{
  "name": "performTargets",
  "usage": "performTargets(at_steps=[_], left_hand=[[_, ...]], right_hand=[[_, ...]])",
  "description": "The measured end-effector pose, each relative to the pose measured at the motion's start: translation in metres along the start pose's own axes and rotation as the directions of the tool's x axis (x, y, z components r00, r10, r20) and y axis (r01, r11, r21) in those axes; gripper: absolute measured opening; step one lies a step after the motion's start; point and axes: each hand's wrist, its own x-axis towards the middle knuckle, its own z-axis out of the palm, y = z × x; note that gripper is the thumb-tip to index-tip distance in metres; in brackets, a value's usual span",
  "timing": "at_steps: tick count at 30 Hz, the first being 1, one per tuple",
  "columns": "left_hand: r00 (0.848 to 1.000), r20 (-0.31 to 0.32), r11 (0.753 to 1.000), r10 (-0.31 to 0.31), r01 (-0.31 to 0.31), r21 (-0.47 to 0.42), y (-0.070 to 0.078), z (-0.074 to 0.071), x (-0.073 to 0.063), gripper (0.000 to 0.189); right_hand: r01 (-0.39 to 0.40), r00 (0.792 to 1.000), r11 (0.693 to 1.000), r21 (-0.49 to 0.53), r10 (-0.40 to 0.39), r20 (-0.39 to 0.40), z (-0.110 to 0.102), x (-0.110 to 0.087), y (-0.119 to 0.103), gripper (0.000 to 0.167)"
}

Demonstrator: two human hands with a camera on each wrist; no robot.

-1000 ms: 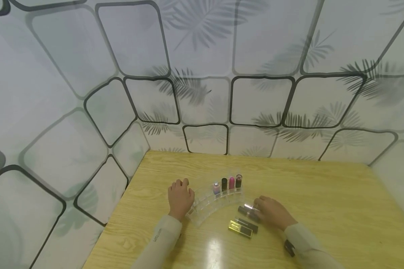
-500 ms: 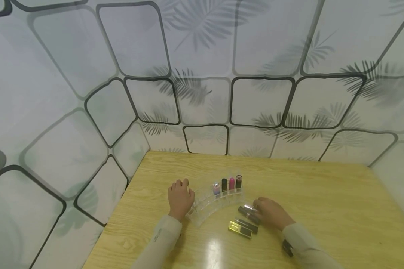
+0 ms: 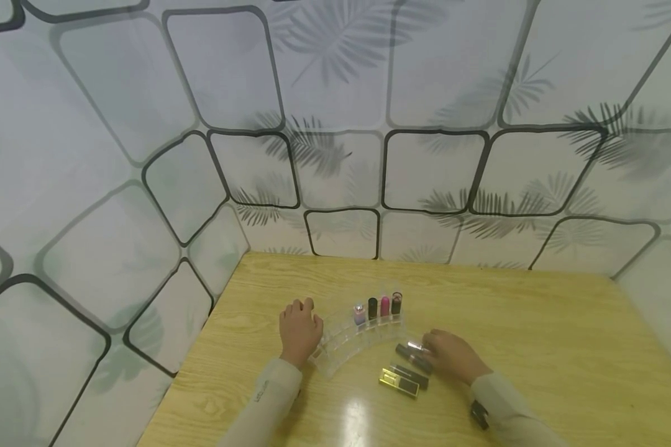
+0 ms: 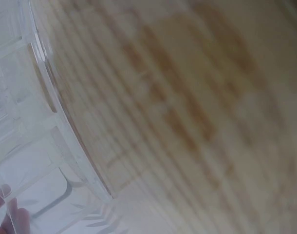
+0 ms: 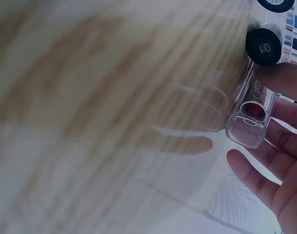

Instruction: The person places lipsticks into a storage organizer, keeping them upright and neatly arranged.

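A clear, curved, tiered lipstick stand (image 3: 358, 340) sits on the table. My left hand (image 3: 300, 332) holds its left end; in the left wrist view, fingertips (image 4: 19, 222) show through the clear plastic (image 4: 56, 146). Standing in the stand's back row are a pale purple bottle (image 3: 360, 314), a black tube (image 3: 372, 308), a pink tube (image 3: 384, 305) and a dark tube (image 3: 396, 303). My right hand (image 3: 453, 354) pinches a clear-capped lipstick (image 5: 250, 117) between thumb and fingers, low over the table. Beside that lipstick lies a black-ended tube (image 5: 264, 47).
Left of my right hand lie a dark tube (image 3: 409, 375) and a gold-and-black lipstick case (image 3: 399, 382). The wooden table (image 3: 514, 310) meets a patterned wall (image 3: 425, 236) at its back and left. A dark device (image 3: 479, 415) sits under my right wrist.
Both hands stay nearly where they were, with only a slight shift of the right hand. The standing and lying tubes keep their places.
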Motion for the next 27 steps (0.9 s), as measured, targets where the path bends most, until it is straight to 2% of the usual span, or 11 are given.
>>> performTargets(at_steps=[7,14,19,27], left_hand=[[1.0,0.001,0.999,0.015,-0.015,0.048,0.001,-0.002,0.001,0.017],[0.999,0.025,0.996,0.027,-0.029,0.089,0.0,-0.003,0.002,0.018],[0.999,0.013,0.992,0.05,-0.052,0.111,0.002,-0.008,0.003,0.018],[0.998,-0.013,0.992,0.063,-0.061,0.108,0.0,-0.006,0.003,0.018]], right_hand=[[0.004,1.0,1.0,0.013,-0.004,-0.023,-0.005,-0.003,0.001,0.004],[0.021,0.998,1.0,0.001,-0.02,-0.053,-0.009,-0.005,0.003,0.008],[0.031,0.998,0.999,-0.024,-0.032,-0.061,-0.011,-0.006,0.004,0.011],[0.021,0.996,0.999,-0.029,-0.023,-0.081,-0.012,-0.004,0.006,0.009]])
